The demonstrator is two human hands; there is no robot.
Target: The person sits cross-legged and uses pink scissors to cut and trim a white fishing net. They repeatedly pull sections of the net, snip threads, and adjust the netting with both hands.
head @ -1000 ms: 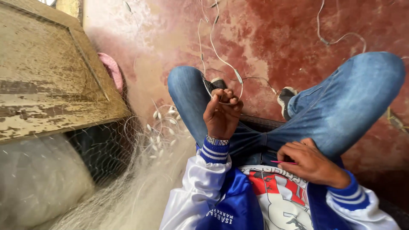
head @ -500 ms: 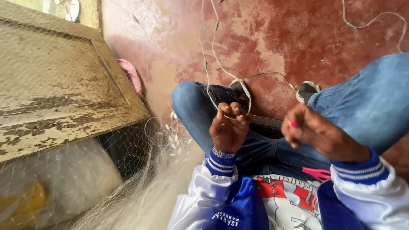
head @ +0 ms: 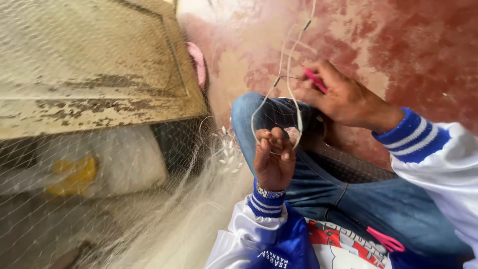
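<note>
While the left hand (head: 273,162) pinches a loop of white line (head: 277,102) between closed fingertips above the jeans-clad knee (head: 259,112), the right hand (head: 343,97), at 1 o'clock from it, grips a pink netting needle (head: 315,80) touching the same line. Fine fishing net (head: 114,164) drapes from 9 o'clock over a weathered wooden panel (head: 89,65). Pink scissors (head: 386,241) lie on the lap at 5 o'clock. Red worn floor (head: 423,45) lies beyond.
</note>
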